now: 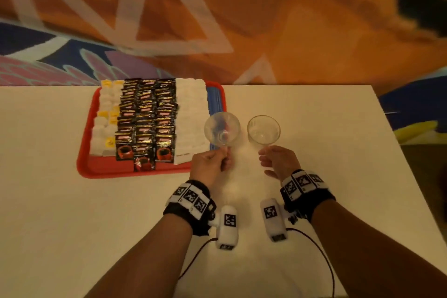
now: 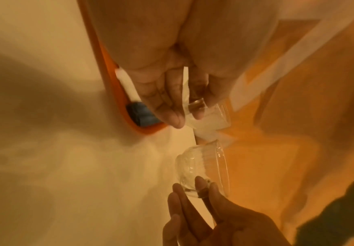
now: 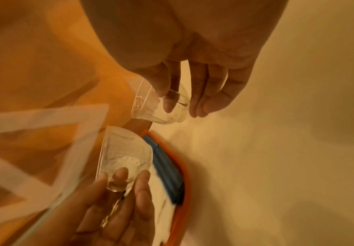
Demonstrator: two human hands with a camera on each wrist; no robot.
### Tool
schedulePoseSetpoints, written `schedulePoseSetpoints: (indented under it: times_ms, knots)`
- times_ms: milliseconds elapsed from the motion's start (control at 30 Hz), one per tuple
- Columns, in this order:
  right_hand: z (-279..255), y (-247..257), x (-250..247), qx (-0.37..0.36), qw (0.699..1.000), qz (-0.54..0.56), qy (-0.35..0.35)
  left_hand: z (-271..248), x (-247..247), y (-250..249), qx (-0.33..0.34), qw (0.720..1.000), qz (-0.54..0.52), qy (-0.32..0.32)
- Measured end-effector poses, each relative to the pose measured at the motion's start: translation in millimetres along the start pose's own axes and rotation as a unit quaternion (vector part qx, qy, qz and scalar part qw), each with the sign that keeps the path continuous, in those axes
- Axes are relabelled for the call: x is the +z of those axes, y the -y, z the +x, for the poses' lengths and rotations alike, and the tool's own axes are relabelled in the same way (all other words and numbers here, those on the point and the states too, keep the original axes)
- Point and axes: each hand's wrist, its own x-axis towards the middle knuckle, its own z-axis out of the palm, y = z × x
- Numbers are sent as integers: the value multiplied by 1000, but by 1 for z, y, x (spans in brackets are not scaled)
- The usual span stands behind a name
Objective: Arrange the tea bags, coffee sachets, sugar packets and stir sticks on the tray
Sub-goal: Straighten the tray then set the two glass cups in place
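Warm, dim orange-yellow light in all views. Head view: soft overall, background bent by wide-angle distortion; table [image 1: 314,109] evenly lit. Wrist views: heavy blur, strong edge stretching, broad soft shadows on the table, glass [image 2: 203,171] smeared with faint highlights.

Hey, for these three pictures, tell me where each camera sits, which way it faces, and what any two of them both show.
Head: worn on the head, looking forward and down at the table, red tray and both forearms; the left hand and right hand each hold a glass.
Left wrist: looks along the left hand to its glass.
Right wrist: looks along the right hand to its glass.
Shared: both wrist views show both glasses, the opposite hand, and the tray's blue stir sticks.
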Motion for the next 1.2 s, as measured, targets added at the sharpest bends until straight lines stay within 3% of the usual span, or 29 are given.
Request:
schedulePoseSetpoints:
  times_ms: [233, 400, 567, 867, 1200]
  knots:
    - [44, -3, -45, 25, 1000, -1, -11, 31, 63, 14, -21, 999, 26, -23]
    - [63, -1, -43, 58, 997, 31, 42, 52, 65, 26, -23, 996, 58, -59]
    - [75, -3, -34, 47, 997, 55, 39, 60, 69, 26, -16, 995, 72, -66]
    - [87, -9, -30, -32, 999, 1, 23, 71, 77, 24, -4, 994, 78, -83]
    - [87, -18, -39, -40, 999, -23, 25, 74, 72, 28, -8, 993, 59, -99]
